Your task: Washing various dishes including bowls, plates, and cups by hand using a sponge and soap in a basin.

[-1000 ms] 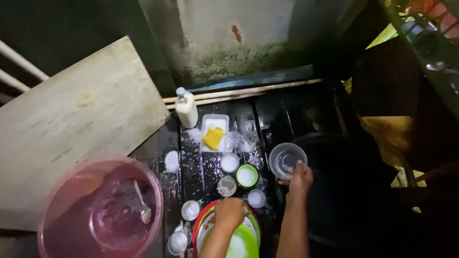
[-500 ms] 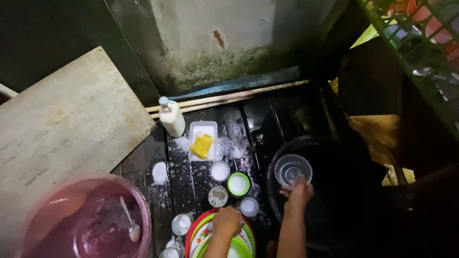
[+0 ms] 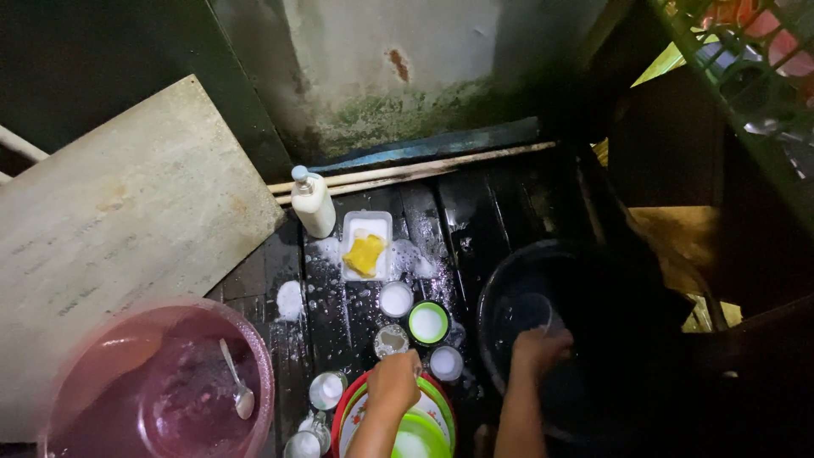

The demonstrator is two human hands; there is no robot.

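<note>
I look down on a wet, dark slatted floor (image 3: 373, 314) dotted with soap foam. My right hand (image 3: 536, 349) dips a clear glass (image 3: 532, 312) into a black basin (image 3: 577, 339) at the floor's right edge, fingers wrapped around the glass. My left hand (image 3: 394, 382) rests on a stack of red and green plates (image 3: 398, 424) at the near edge; I cannot tell how its fingers are set. Small cups (image 3: 395, 298) stand between the plates and a white tray (image 3: 366, 246) holding a yellow sponge (image 3: 365, 254). A white bottle (image 3: 312, 203) stands beside the tray. A pink tub (image 3: 161, 382) with a spoon (image 3: 237, 382) fills the near-left corner.
</note>
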